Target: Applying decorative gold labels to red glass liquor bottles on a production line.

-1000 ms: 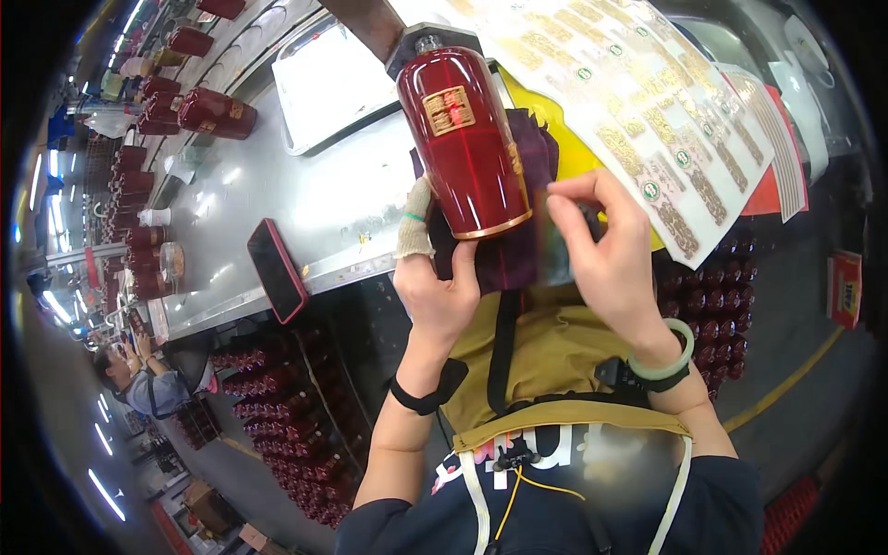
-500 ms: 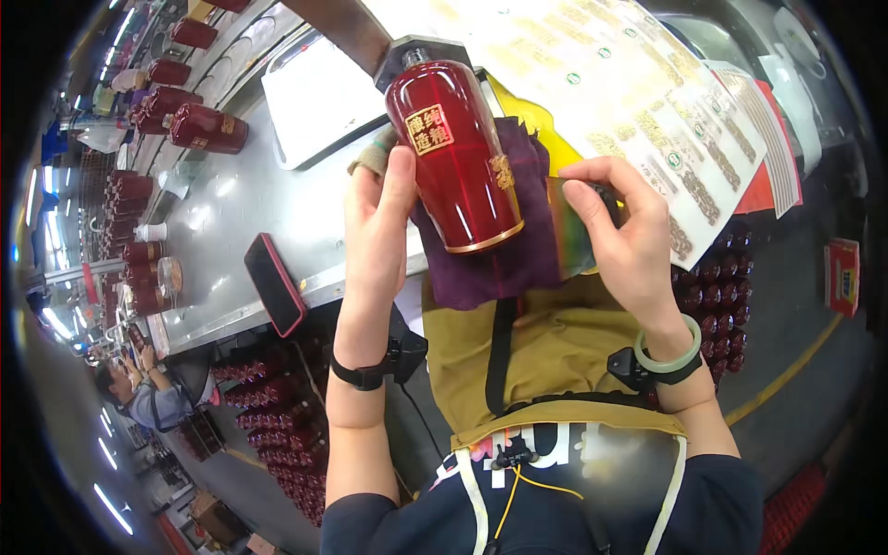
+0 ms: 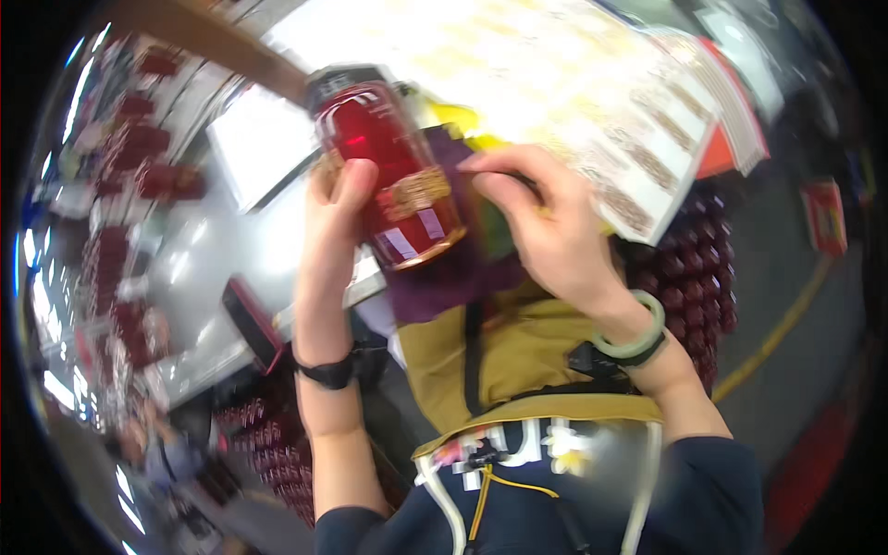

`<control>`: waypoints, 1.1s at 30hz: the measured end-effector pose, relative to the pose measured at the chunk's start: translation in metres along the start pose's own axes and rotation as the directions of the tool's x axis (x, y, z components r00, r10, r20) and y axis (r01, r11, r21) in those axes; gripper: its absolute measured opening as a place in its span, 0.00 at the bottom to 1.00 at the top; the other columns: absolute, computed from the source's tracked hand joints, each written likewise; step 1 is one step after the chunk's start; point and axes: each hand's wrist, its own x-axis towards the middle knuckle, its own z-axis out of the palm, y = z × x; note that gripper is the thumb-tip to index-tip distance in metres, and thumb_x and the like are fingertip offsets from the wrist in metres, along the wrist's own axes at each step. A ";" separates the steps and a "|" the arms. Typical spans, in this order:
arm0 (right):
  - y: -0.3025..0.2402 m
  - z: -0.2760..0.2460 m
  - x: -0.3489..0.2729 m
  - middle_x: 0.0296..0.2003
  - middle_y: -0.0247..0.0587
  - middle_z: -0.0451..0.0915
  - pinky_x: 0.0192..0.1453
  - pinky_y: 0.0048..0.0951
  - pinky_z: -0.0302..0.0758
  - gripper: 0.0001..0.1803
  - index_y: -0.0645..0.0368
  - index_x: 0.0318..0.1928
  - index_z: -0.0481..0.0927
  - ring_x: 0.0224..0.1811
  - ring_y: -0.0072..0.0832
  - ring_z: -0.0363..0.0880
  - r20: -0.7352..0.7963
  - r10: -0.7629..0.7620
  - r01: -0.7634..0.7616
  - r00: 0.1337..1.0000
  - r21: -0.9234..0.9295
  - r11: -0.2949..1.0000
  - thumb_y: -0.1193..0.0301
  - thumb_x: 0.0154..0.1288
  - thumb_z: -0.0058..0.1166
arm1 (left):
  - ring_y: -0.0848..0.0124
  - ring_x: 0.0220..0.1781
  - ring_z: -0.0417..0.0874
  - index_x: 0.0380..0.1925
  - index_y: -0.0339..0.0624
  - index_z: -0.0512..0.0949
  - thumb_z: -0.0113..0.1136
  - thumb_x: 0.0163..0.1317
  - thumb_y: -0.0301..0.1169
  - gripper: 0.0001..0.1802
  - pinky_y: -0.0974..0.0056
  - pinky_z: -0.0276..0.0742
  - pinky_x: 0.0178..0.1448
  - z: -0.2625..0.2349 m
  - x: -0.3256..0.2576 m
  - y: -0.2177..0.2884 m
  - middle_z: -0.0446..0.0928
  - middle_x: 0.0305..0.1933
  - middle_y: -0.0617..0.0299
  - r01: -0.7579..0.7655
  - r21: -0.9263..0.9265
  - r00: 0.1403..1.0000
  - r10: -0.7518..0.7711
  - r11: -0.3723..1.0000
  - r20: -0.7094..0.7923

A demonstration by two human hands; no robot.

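My left hand (image 3: 333,199) is wrapped round the side of a glossy dark red bottle (image 3: 365,139), thumb on its front. The bottle lies tilted, base toward me, with a gold emblem and two pale patches low on its body. Its neck end meets a dark angular block (image 3: 344,81). Just right of the bottle, my right hand (image 3: 560,227) holds thumb and forefinger pinched; blur hides what may be between them. A purple cloth (image 3: 412,305) lies under the bottle, over my brown apron (image 3: 518,342).
Printed sheets with gold labels (image 3: 638,176) cover the table's right side. A white tray (image 3: 254,143) and a phone (image 3: 252,324) are on the metal table to the left. Red bottles (image 3: 684,250) stand in rows below. Another person (image 3: 162,453) is at far left.
The bottle has turned in my left hand, bringing the emblem and pale patches into view. My right hand has come closer to the bottle. The whole view has shifted and blurred.
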 end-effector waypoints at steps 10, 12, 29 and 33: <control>-0.058 -0.044 0.021 0.37 0.56 0.86 0.48 0.40 0.80 0.19 0.65 0.39 0.84 0.42 0.46 0.87 0.241 0.054 -0.127 0.969 0.298 0.946 0.59 0.64 0.70 | 0.52 0.65 0.81 0.76 0.30 0.58 0.77 0.55 0.44 0.55 0.50 0.78 0.69 0.040 -0.106 0.025 0.72 0.68 0.44 0.044 0.013 0.992 -0.045 0.999 0.117; -0.074 -0.069 0.012 0.36 0.54 0.86 0.47 0.41 0.80 0.17 0.65 0.38 0.85 0.40 0.47 0.86 0.199 -0.076 0.042 0.977 0.172 0.984 0.60 0.65 0.70 | 0.53 0.64 0.81 0.75 0.30 0.59 0.81 0.50 0.45 0.58 0.52 0.78 0.68 0.053 -0.101 0.033 0.73 0.67 0.45 0.034 0.098 0.977 -0.054 0.995 0.207; -0.039 -0.347 -0.378 0.44 0.53 0.87 0.54 0.39 0.80 0.14 0.63 0.48 0.87 0.48 0.44 0.87 -0.911 0.001 -0.662 0.412 -0.298 0.688 0.65 0.75 0.59 | 0.49 0.83 0.60 0.80 0.32 0.53 0.63 0.71 0.47 0.48 0.41 0.55 0.85 0.223 -0.045 0.021 0.58 0.83 0.43 -0.856 0.308 0.472 0.386 0.415 0.793; -0.002 -0.429 -0.533 0.44 0.54 0.87 0.52 0.48 0.79 0.15 0.60 0.48 0.87 0.48 0.51 0.85 -0.920 -0.353 -0.933 0.170 -0.266 0.244 0.61 0.75 0.58 | 0.59 0.80 0.66 0.69 0.32 0.73 0.55 0.76 0.25 0.23 0.49 0.65 0.82 0.205 -0.029 0.010 0.63 0.81 0.49 -0.783 0.413 0.601 0.398 0.464 0.693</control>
